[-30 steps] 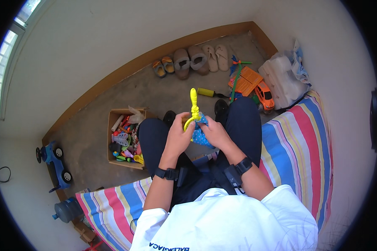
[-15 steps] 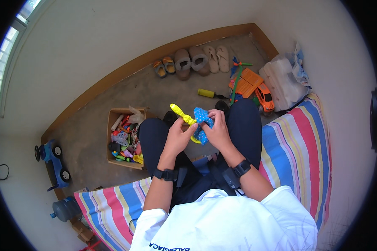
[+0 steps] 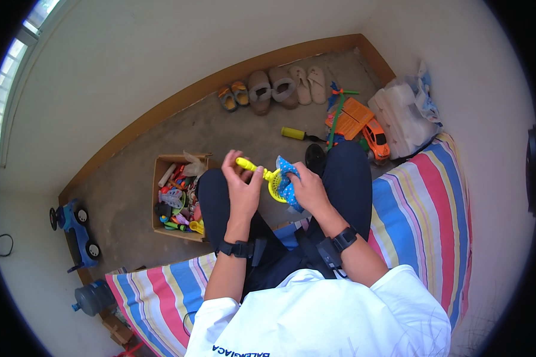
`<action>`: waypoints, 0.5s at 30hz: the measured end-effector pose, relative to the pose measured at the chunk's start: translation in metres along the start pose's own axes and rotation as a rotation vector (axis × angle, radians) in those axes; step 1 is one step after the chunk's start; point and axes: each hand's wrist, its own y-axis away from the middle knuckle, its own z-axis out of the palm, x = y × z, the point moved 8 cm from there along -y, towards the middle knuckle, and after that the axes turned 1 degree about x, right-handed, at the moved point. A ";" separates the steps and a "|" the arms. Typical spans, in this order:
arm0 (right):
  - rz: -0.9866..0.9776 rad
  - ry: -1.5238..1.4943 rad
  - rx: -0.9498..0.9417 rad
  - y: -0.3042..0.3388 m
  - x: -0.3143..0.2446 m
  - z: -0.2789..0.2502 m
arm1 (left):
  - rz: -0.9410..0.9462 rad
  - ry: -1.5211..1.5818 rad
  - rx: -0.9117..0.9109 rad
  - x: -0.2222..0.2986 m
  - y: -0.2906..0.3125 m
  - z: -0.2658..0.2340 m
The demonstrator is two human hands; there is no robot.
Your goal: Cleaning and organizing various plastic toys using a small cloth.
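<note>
Above my lap, a yellow toy scoop (image 3: 273, 177) with a round mesh head is held between my two hands. My left hand (image 3: 242, 189) has its thumb and fingers about the handle, the fingers loosely curled. Bunched in my right hand (image 3: 309, 187) is a blue cloth with white dots (image 3: 287, 172), which lies against the right side of the mesh head and covers part of it. The fingertips of the right hand are partly hidden by the cloth.
A cardboard box (image 3: 155, 210) of mixed toys stands by my left knee. Beyond my knees lie a yellow-and-black pump (image 3: 293, 132), an orange toy car (image 3: 376, 138) and several slippers (image 3: 259, 92). A blue ride-on toy (image 3: 77, 232) is at far left. I sit on a striped sheet (image 3: 426, 208).
My left hand has shifted left and up along the handle, its fingers loosening. The cloth has moved off toward the right, so more of the yellow mesh head shows.
</note>
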 end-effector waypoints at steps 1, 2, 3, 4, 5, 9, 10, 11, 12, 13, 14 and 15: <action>0.003 0.001 0.003 0.000 0.000 -0.002 | 0.127 -0.117 0.097 0.016 0.001 -0.004; -0.007 0.029 -0.018 0.001 -0.001 -0.002 | 0.258 -0.325 0.074 0.033 0.003 -0.002; -0.022 0.056 -0.042 0.001 -0.004 0.000 | 0.391 -0.534 0.055 0.051 0.006 0.001; -0.023 0.056 -0.042 0.002 -0.005 -0.001 | 0.430 -0.636 -0.035 0.050 0.006 0.008; -0.049 0.065 -0.013 0.002 -0.008 -0.005 | 0.467 -0.737 -0.128 0.047 0.008 0.017; -0.084 0.061 0.112 0.001 -0.020 -0.017 | 0.221 -0.932 -0.388 0.023 0.016 0.032; -0.084 0.062 0.112 0.001 -0.020 -0.018 | 0.358 -1.005 -0.406 0.027 0.020 0.037; -0.100 0.072 0.161 0.001 -0.021 -0.022 | 0.357 -1.004 -0.405 0.028 0.018 0.037; -0.116 0.082 0.212 0.002 -0.022 -0.027 | 0.229 -0.943 -0.480 0.022 0.015 0.039; -0.115 0.083 0.212 0.001 -0.022 -0.028 | 0.100 -0.879 -0.552 0.016 0.015 0.040; -0.199 0.103 0.234 0.002 -0.030 -0.031 | 0.100 -0.878 -0.552 0.017 0.017 0.041; -0.283 0.123 0.256 0.003 -0.037 -0.034 | 0.106 -0.824 -0.514 0.021 0.018 0.040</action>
